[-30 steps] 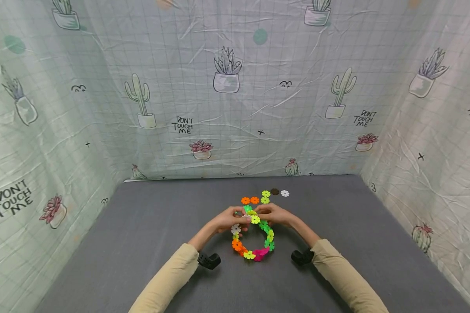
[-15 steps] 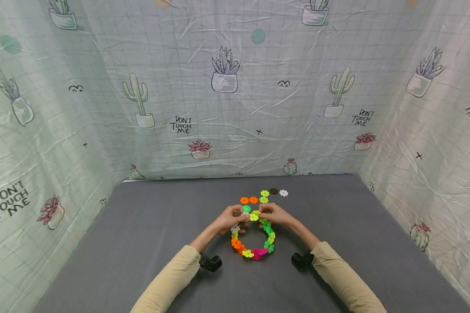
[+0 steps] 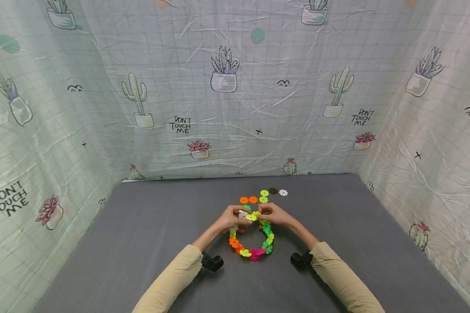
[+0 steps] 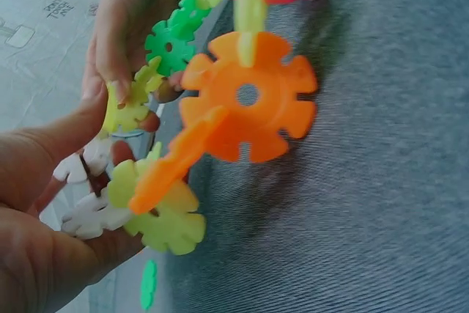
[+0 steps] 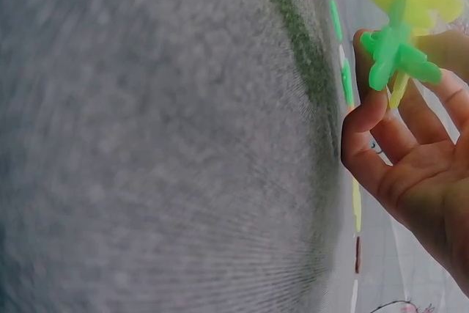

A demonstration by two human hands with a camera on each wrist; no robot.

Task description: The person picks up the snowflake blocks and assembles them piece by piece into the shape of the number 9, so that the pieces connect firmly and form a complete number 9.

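Notched plastic snowflake discs (image 4: 249, 97) are slotted into a ring-shaped chain (image 3: 255, 254) of orange, yellow, pink, green and white pieces. At the far side of the ring, my left hand (image 3: 230, 218) pinches its white discs (image 4: 95, 214) between thumb and fingers. My right hand (image 3: 276, 214) pinches the yellow discs (image 3: 253, 216) at the other end, just beside the left fingertips. Green discs (image 5: 396, 53) hang below the right fingers in the right wrist view. The near part of the ring droops toward the table.
Behind the hands, loose discs lie on the grey table (image 3: 172, 226): orange ones (image 3: 244, 200), yellow ones (image 3: 264, 192), a brown one (image 3: 273, 191), a white one (image 3: 283, 192) and a green one (image 3: 246, 208). A cactus-print curtain (image 3: 235, 108) encloses the back and sides.
The white discs in the left hand and the yellow discs in the right have shifted slightly against each other. The ring's lower part has swung a little left. Loose discs stay put.
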